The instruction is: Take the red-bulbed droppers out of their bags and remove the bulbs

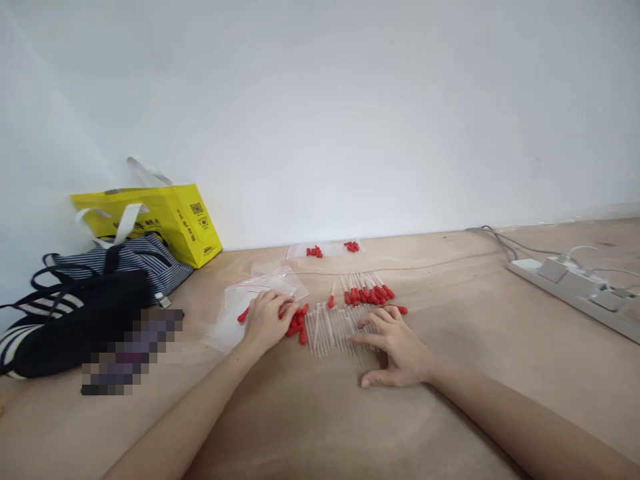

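Observation:
My left hand point(270, 319) rests at the left of a small pile of red rubber dropper bulbs point(302, 333). Its fingers are curled together and bent down against the bulbs; what lies between them is hidden. My right hand point(397, 348) has its fingers and thumb spread, with the fingertips over the right side of a row of clear thin dropper tubes point(325, 331). Behind that row lie several droppers with red bulbs point(367, 295) fitted, their tubes pointing away from me. One red-bulbed dropper point(401, 310) shows just beyond my right hand.
Clear zip bags point(231, 301) lie beneath and behind my left hand. Near the wall, another clear bag point(330, 251) has red bulbs on it or in it. At left are a yellow bag point(200, 227), a striped bag point(145, 263) and a black bag point(75, 327). A white power strip point(575, 290) is at right.

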Demonstrator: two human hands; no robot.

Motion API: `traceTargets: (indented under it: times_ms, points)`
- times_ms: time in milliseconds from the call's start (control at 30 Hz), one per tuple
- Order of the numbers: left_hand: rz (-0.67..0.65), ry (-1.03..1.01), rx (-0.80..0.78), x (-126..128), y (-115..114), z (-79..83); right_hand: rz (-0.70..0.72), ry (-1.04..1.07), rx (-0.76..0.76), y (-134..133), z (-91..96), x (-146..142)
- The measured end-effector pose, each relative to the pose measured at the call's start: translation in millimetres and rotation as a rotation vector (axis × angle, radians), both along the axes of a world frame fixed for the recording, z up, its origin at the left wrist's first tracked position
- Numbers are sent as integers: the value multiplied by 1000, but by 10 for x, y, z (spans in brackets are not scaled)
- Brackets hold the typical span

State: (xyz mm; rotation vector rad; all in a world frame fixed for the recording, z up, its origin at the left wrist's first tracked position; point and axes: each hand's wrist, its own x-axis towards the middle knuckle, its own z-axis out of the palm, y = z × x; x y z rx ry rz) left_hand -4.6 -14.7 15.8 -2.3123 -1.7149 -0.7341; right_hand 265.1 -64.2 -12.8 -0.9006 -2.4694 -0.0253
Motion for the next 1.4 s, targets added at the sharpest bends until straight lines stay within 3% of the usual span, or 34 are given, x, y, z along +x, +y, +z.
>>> traceTargets:
  times_ms: [233,400,567,733,900,1000,1100,1233,1400]
  points:
    - [106,86,-271,675,362,131,-21,-6,61,107,-48,-49]
    - [159,86,-368,837,553,56,-84,11,107,172,-62,-101]
    - [164,68,-381,866,562,38,-107,78,130,149,-82,-94]
    - [44,39,-316,764,364,158,-202,213,152,125,-103,-56]
    - [-178,72,-225,574,-105,221,-329,321,331,93,-49,-68]
    - [-348,174,-87,499,-355,138,-292,256,409,54,-19,-101]
    - [-431,173,82,469,-482,-30,-184,159,416,30,-50,-153]
    - [-490,83,246,461,-501,-239,-97,142,400,30,-140,-238]
    - [-519,33,336,467,-500,-285,-74,145,353,16,-165,-297]
